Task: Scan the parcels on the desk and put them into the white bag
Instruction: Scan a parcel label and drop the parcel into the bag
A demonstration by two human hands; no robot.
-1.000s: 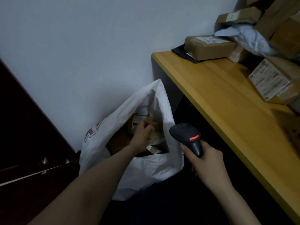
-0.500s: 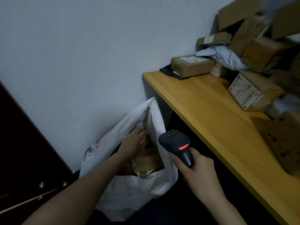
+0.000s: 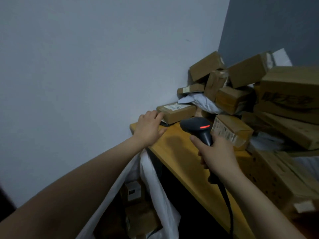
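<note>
My right hand [image 3: 216, 153] grips the handle of a black barcode scanner [image 3: 196, 126] with a red light, held over the yellow desk [image 3: 174, 152]. My left hand [image 3: 149, 126] is stretched out with straight fingers at the desk's far left corner. Its fingertips reach the end of a flat brown parcel [image 3: 177, 112] with a white label. The white bag [image 3: 155, 190] hangs open below the desk's left edge, with brown parcels [image 3: 138, 213] inside. A heap of cardboard parcels [image 3: 241, 94] fills the desk's back and right.
A pale wall runs along the left, close behind the bag and desk corner. A labelled box [image 3: 229, 130] lies just right of the scanner. Large boxes [image 3: 290, 107] are stacked at the right. The scanner cable [image 3: 227, 204] hangs down past my right forearm.
My left hand has come up out of the white bag and reached to the flat parcel at the desk's corner. The scanner has risen over the desk. The view has tilted upward.
</note>
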